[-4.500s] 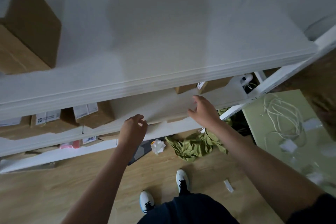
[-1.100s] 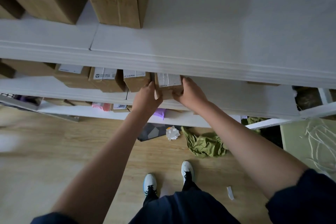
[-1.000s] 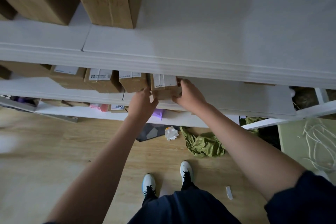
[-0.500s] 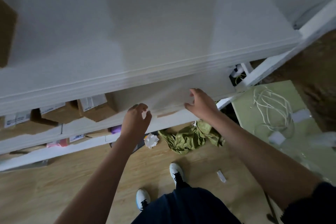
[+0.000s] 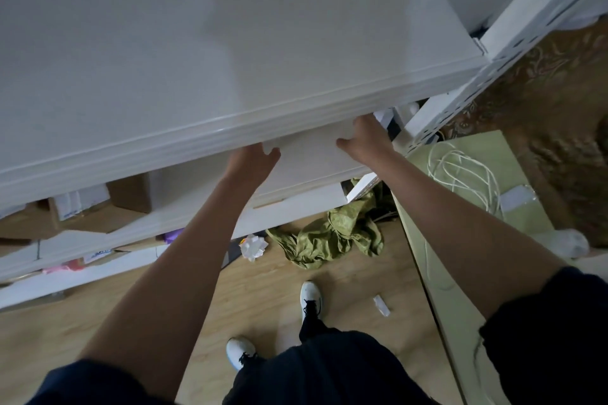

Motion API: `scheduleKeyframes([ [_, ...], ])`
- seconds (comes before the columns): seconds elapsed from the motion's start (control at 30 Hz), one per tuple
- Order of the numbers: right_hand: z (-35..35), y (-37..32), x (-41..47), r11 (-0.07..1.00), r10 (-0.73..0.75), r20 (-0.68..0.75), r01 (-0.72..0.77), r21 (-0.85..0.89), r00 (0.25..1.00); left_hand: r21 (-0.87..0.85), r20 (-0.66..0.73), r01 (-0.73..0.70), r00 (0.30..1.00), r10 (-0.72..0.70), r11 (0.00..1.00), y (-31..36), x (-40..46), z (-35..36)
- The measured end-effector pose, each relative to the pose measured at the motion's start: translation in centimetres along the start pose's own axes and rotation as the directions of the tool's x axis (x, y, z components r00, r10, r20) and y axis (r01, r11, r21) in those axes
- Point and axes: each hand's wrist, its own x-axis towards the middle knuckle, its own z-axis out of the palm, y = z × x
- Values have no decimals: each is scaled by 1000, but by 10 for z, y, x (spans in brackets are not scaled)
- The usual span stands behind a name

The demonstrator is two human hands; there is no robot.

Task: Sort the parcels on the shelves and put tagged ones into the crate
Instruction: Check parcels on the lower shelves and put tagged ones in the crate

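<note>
Empty, both my left hand (image 5: 251,159) and right hand (image 5: 368,138) reach under the top shelf (image 5: 230,128); fingertips hidden, boxes (image 5: 98,204) at eight o'clock.

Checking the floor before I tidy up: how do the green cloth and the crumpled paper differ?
The green cloth is olive, large and spread in loose folds; the crumpled paper is white, far smaller and balled up. The cloth reaches under the shelf; the paper lies just left of it. Both are on the wooden floor.
</note>
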Motion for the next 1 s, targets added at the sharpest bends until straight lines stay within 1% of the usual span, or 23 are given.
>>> scheduleKeyframes([
  [0.07, -4, -3, 9, 998, -35, 3, 35, 52, 999, 32, 14, 38, 999, -39, 999, 11, 8, 2],
  [0.2, -4, -11, 18, 991, -89, 35, 85, 106, 995, 55, 11, 32, 999, -33, 998, 23, 19, 9],
  [0.4, -6, -24, 1, 992, -80, 1, 79, 100, 997, -46, -44, -56, 998, 54, 997, 21, 6, 17],
  [0.53, 5, -29, -32, 990, -125, 6, 124, 70, 992, -84, -105, -143, 985, 134, 986, 0, -20, 17],
  [0.6, 14, -31, -53, 987, -147, 7, 146, 67, 989, -83, -126, -157, 981, 146, 984, -14, -40, 19],
  [0.83, 50, -46, -130, 977, -203, 33, 200, 70, 979, -163, -160, -132, 981, 106, 978, -66, -119, 24],
  [1.0, 70, -67, -155, 975, -209, 68, 203, 89, 975, -170, -212, -85, 976, 48, 982, -98, -151, 14],
])
